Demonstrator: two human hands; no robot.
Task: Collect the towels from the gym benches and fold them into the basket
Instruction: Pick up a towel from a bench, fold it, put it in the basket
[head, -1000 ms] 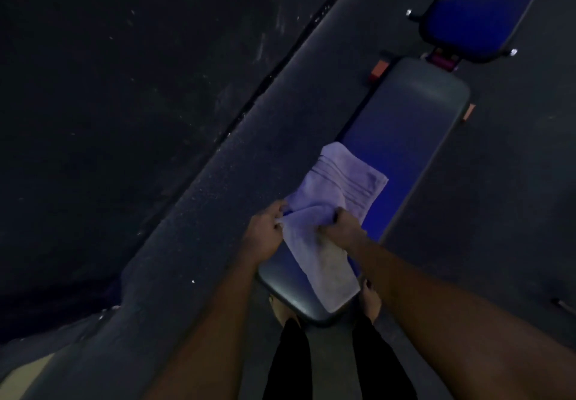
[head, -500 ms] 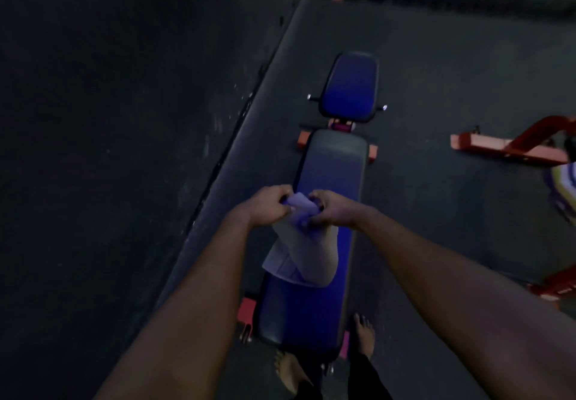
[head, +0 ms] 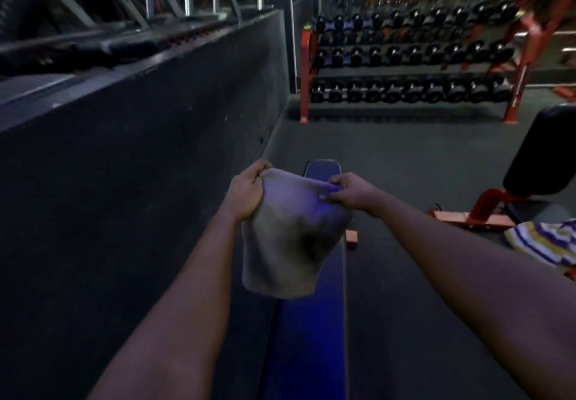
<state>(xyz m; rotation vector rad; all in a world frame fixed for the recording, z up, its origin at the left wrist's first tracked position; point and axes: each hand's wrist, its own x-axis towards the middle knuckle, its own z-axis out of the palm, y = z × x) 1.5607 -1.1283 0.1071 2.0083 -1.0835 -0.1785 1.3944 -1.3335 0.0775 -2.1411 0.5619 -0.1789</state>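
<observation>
Nearest, two bare forearms reach forward from the bottom edge, one on each side of a long blue padded bench (head: 307, 346) that runs straight away along the middle of the floor. Above this surface, clear of the padding, a pale grey towel (head: 293, 237) hangs doubled over, its lower edge loose and its top edge stretched between both hands. The left hand (head: 246, 194) grips the top left corner, its fingers (head: 260, 167) curled over the cloth and pressed together on it. The right hand (head: 352, 192) holds the top right corner, its fingers (head: 330, 195) pinching a fold of the towel. Just right of the bench, a small orange foot of its frame (head: 351, 239) shows on the dark floor. At the right edge lies a striped towel (head: 542, 244) in purple, yellow and white, near the orange base of a second bench (head: 542, 163) with a dark pad. A dark low wall (head: 140, 156) runs along the left side, with blurred metal rails above it. Farthest off, an orange dumbbell rack (head: 408, 66) holds three rows of dark dumbbells; beyond it the room is too blurred to read.
</observation>
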